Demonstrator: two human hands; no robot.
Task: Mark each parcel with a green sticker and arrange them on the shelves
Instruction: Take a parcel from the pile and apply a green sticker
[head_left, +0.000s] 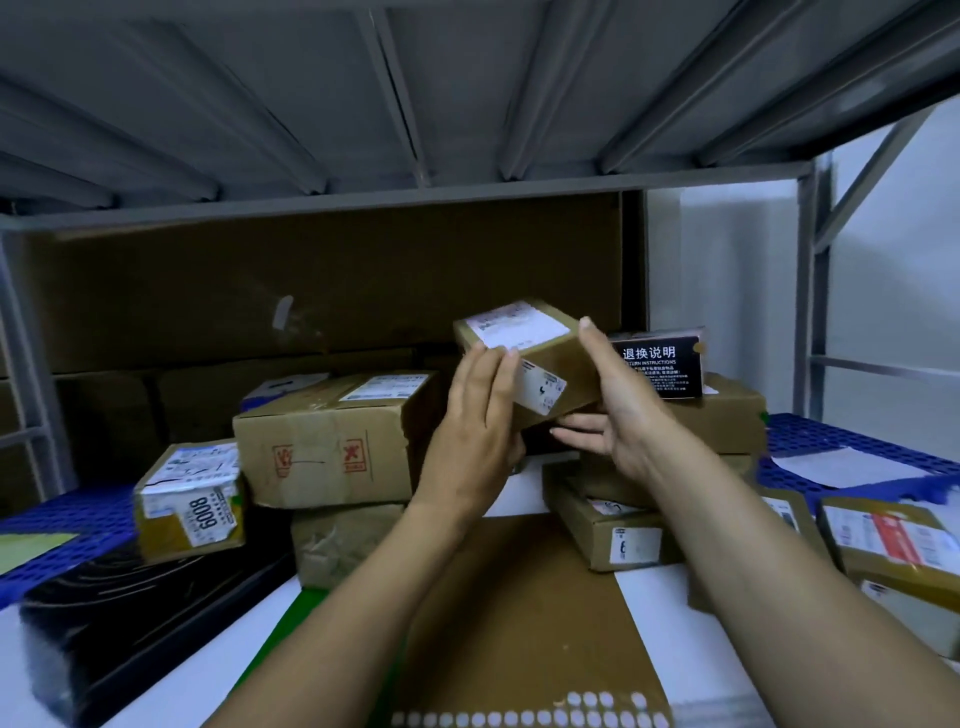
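Observation:
A small brown cardboard parcel (540, 348) with white labels is held tilted in the air over the shelf, between both hands. My left hand (475, 436) presses its left side, fingers flat on the label edge. My right hand (613, 400) grips its right side, thumb on top and fingers underneath. A sticker sheet (530, 719) with rows of pale round dots lies at the bottom centre on a large flat brown box (519, 597). No green sticker shows on the held parcel.
Parcels crowd the blue perforated shelf (810, 431): a mid-size box (332, 441) with red marks, a small box (189, 499) marked 6008, a black wrapped parcel (104, 629), a black box (660, 364) with white text, and flat boxes (613, 525) at right. A metal shelf (415, 192) is overhead.

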